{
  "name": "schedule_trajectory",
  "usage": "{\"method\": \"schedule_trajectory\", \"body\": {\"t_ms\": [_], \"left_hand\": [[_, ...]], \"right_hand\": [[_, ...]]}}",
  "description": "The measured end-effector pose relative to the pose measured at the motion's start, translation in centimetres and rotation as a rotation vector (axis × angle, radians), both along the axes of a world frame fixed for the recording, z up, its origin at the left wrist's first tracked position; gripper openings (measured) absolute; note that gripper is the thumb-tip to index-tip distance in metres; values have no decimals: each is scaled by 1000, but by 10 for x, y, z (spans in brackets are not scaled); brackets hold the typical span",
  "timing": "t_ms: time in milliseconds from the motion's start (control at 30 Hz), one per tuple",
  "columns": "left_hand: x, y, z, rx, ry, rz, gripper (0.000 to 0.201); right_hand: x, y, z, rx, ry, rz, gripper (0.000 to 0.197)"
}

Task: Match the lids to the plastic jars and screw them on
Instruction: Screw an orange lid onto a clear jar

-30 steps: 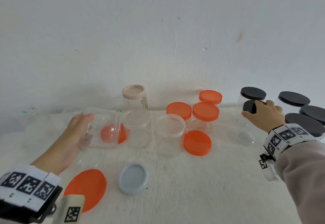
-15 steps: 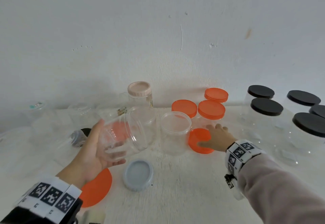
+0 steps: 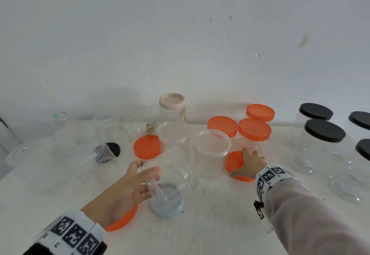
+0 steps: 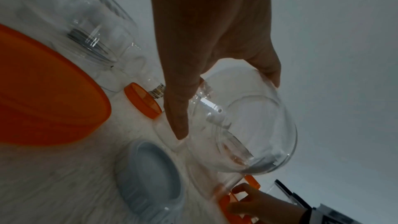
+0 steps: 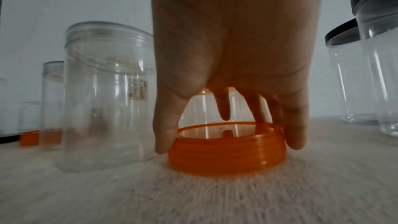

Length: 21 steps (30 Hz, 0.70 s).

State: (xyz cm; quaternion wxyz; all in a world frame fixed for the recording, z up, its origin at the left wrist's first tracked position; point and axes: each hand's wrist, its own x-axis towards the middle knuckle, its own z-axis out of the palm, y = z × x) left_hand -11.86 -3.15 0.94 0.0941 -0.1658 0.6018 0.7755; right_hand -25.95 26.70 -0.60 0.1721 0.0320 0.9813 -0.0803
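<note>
The left hand [image 3: 128,190] has a clear jar [image 3: 176,170] off the bench [image 3: 220,224], tipped on its side with the mouth facing right and thumb and fingers wrapped round its body; the left wrist view shows the thumb [image 4: 176,108] lying along one side of the jar and a finger hooked over the far edge. Just below the jar a grey lid [image 3: 167,202] lies on the bench, and a large orange lid [image 3: 122,220] peeks out from under the left wrist. Over on the right, the right hand [image 3: 247,163] is down on an orange lid [image 5: 226,149] that lies open side up, and the right wrist view has thumb and fingers curled round its rim, gripping it against the bench. Just left of that lid stands an open clear jar [image 3: 213,150], with another open jar [image 3: 173,134] behind it. Three orange-lidded jars [image 3: 254,129] sit at the back, black-lidded jars [image 3: 324,130] off to the right.
</note>
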Motion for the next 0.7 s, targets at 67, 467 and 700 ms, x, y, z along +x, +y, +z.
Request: {"method": "schedule_trajectory", "body": {"t_ms": [67, 467, 700], "left_hand": [[3, 3, -2, -3, -9, -59, 94], [11, 58, 10, -410, 31, -401, 80], [1, 90, -1, -619, 39, -468, 95]], "right_hand": [[0, 5, 2, -18, -3, 5, 101], [15, 46, 13, -57, 4, 30, 116], [30, 61, 26, -64, -49, 121, 113]]}}
